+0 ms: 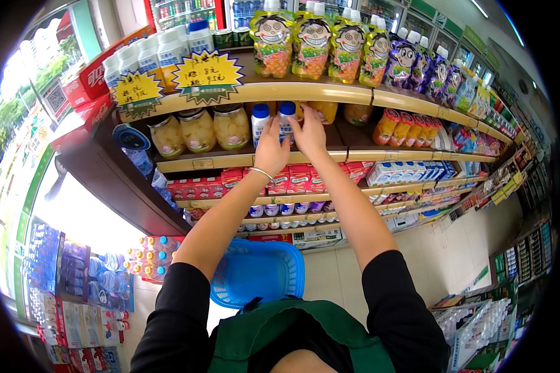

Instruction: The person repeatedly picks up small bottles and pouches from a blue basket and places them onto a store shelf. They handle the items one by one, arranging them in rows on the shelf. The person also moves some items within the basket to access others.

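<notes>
Two white bottles with blue caps, a left bottle (259, 123) and a right bottle (286, 118), stand side by side on the second shelf (330, 156). My left hand (272, 148) reaches up against them, its fingers stretched out and partly covering their labels. My right hand (310, 133) is at the right bottle's right side, fingers spread and thumb toward the bottle. Both hands look open, with the right bottle between them. Left of the bottles stand glass jars (198, 130) of pale fruit; behind my right hand sits a yellow jar (325, 112), partly hidden.
Pineapple-print pouches (311, 43) and white bottles (168, 56) line the upper shelf, with yellow starburst price signs (206, 76) at its front. Red cartons (298, 178) fill the shelf below. A blue basket (302, 273) is on the floor before me; bottled drinks (152, 256) stand at its left.
</notes>
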The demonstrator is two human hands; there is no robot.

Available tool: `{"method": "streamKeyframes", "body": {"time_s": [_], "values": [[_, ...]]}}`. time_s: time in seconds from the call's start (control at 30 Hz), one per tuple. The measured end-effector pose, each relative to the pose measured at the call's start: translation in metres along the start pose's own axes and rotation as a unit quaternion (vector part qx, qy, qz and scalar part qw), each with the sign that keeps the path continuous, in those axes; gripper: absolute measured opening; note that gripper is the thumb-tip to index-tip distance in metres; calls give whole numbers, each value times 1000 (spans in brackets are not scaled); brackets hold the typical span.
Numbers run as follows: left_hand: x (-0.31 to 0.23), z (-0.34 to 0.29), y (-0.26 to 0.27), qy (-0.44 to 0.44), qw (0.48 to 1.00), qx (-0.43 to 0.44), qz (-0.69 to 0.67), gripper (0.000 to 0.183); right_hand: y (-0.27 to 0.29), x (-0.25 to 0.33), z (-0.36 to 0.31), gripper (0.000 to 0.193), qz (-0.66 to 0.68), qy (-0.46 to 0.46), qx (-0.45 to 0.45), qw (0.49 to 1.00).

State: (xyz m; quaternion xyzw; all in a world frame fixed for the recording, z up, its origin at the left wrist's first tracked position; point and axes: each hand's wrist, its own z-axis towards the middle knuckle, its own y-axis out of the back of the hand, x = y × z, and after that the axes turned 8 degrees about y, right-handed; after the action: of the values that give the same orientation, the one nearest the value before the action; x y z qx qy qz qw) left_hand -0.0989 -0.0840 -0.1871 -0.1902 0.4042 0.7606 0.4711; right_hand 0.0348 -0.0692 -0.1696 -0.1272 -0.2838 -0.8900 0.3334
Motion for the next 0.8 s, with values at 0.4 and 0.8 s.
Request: {"method": "streamKeyframes", "body": {"time_s": [0.4, 0.8], "values": [[-32, 29, 144, -54, 989, -138, -24, 33, 2, 117, 83, 40, 133, 194, -75, 969], [-9, 71, 212, 36, 981, -190, 14, 41, -24, 126, 151, 22, 230, 4, 41, 972]]}}
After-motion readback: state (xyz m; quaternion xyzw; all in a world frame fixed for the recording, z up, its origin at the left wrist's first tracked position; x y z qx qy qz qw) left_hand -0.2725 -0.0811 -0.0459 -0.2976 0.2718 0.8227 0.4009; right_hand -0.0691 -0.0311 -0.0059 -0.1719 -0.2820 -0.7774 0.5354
